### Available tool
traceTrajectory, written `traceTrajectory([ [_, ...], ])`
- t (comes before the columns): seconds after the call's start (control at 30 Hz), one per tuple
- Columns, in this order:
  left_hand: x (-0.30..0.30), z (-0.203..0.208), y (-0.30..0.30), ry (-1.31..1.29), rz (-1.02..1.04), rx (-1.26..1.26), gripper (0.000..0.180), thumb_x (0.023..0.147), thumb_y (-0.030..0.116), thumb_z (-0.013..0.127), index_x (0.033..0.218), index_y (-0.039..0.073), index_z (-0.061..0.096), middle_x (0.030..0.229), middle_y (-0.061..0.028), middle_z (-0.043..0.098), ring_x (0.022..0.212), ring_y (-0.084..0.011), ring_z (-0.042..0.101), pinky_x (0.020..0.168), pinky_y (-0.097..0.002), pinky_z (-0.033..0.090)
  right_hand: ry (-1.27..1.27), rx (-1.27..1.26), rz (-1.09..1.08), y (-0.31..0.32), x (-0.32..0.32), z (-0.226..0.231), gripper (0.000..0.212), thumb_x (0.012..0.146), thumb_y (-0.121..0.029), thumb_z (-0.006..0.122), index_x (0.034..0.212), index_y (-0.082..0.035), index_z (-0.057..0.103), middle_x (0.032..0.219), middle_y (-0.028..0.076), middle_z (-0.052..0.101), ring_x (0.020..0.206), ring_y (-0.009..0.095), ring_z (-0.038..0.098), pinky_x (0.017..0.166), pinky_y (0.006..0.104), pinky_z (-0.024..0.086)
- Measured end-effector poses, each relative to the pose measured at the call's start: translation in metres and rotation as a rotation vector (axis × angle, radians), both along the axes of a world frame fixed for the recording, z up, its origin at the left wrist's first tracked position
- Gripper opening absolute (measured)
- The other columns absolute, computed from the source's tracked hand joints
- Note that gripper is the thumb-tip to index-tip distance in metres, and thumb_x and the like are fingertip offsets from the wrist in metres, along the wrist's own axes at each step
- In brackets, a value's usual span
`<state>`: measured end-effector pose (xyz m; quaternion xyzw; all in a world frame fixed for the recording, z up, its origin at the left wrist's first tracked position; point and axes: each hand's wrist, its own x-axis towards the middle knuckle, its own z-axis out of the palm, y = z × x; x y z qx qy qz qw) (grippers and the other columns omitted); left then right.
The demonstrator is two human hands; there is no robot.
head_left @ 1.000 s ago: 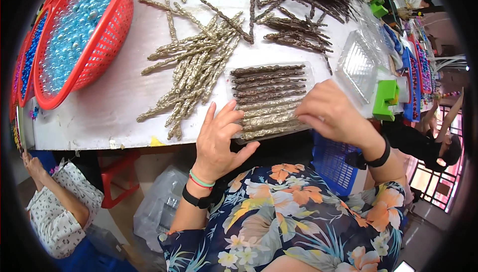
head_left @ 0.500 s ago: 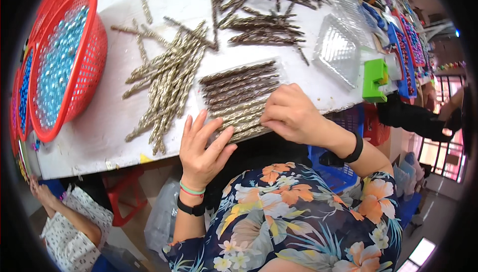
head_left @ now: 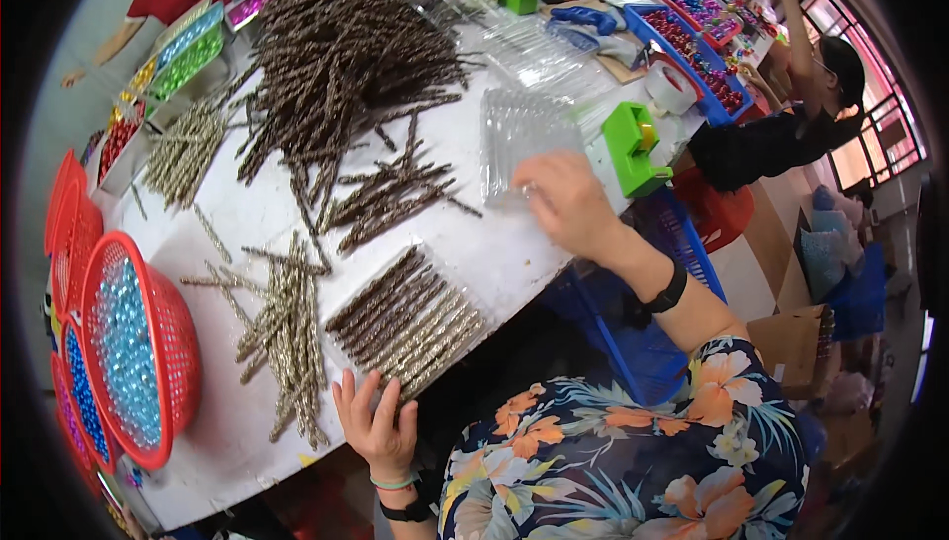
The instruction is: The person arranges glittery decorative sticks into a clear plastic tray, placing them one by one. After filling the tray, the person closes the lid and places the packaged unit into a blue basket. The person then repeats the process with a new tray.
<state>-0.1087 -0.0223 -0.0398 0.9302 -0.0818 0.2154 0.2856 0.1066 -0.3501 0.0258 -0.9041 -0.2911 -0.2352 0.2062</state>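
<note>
A clear shallow plastic box (head_left: 331,326) holds a row of glittery twisted sticks (head_left: 405,328), dark brown at one side and pale gold at the other. My left hand (head_left: 379,426) rests at its near edge, fingers stretched out, fingertips by the gold sticks. Farther right, my right hand (head_left: 571,202) has its fingers bent over the near edge of a clear plastic lid (head_left: 524,130); part of that edge is hidden under the hand. Loose pale gold sticks (head_left: 287,332) lie left of the box, and loose brown sticks (head_left: 390,199) lie beyond it.
A big heap of brown sticks (head_left: 336,56) covers the far table. Red baskets of beads (head_left: 178,362) stand at the left. A green tape dispenser (head_left: 633,150) and a tape roll (head_left: 672,85) are at the right. Co-workers (head_left: 781,115) sit right and far left.
My right hand has left the sticks in the box and moved right and away to the clear lid. My left hand stays at the box. The view has turned, showing more of the far table.
</note>
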Motion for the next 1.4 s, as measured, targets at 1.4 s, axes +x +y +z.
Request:
traceTrajectory([
  [1.4,0.003,-0.002,-0.003,-0.125,0.028,0.074,0.033,0.091,0.031,0.070,0.117,0.012,0.076,0.122,-0.0168,0.070,0.121,-0.0452,0.061,0.109,-0.0600,0.038,0.259,-0.074,-0.524,0.040,0.311,0.035,0.023,0.084,-0.019,0.064,0.096,-0.005,0.077,0.109,0.020,0.071,0.106,0.039,0.067,0.094,0.0523,0.048],
])
